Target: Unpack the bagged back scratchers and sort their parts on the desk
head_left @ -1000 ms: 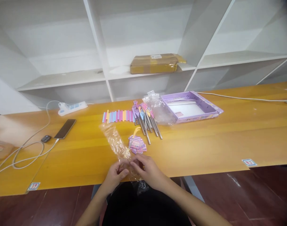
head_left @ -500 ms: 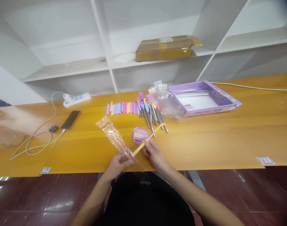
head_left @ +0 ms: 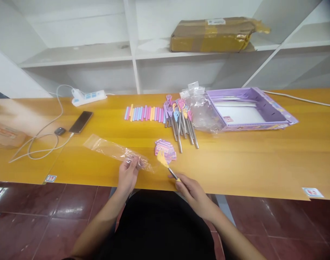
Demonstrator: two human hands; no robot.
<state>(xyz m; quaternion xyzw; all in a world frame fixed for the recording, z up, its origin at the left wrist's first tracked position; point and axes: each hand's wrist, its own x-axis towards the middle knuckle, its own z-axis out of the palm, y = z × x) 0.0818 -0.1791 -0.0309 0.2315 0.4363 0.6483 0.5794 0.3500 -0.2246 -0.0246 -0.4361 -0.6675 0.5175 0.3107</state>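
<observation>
My left hand pinches a clear plastic bag that lies out to the left over the table. My right hand is closed around the handle of a yellow back scratcher, whose claw head points up and left. That head is over a pile of small pink and purple cards. Behind the cards lies a heap of back scratchers with coloured heads and metal rods. A row of coloured handle tubes stretches to the left of the heap.
A purple box stands at the back right, with clear bags beside it. On the left are a phone, a white cable and a power strip. A taped carton sits on the shelf behind.
The yellow back scratcher has turned round, so its claw head now points toward the cards. The bag has swung flatter to the left, away from the scratcher. The view has shifted.
</observation>
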